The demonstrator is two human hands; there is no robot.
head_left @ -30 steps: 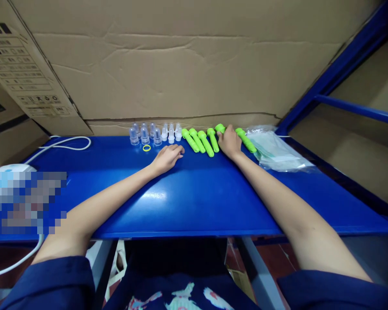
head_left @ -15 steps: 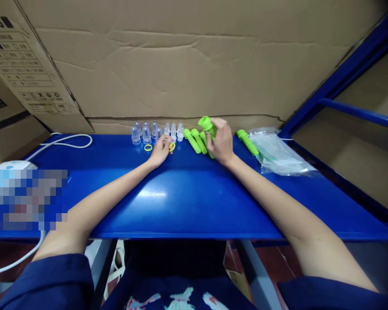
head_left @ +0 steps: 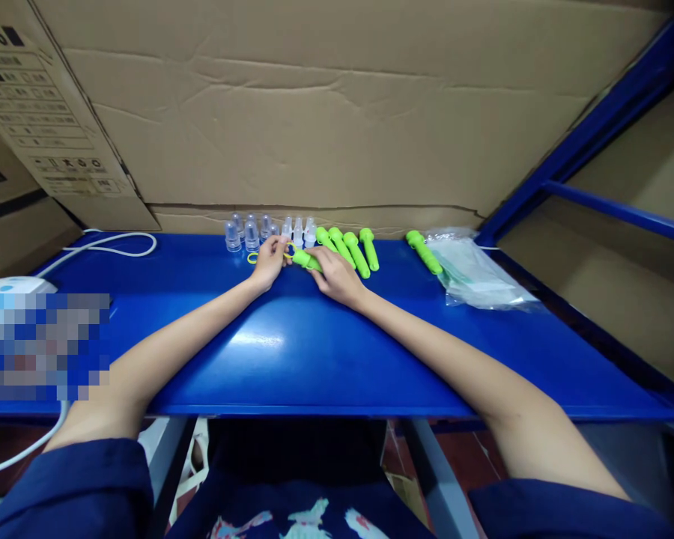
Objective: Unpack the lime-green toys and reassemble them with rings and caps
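Head cam: right hand (head_left: 337,275) grips a green tube (head_left: 306,260) low over the worktop (head_left: 326,352) near the middle of its back edge, and left hand (head_left: 268,260) pinches a yellow ring (head_left: 288,251) right at the tube's end. Second ring (head_left: 252,258) lies just beside the left hand, with clear caps (head_left: 247,233) and white caps (head_left: 299,230) along the back edge. Spare tubes (head_left: 351,253) lie just beside the right hand, bag (head_left: 483,273) toward the back right corner.
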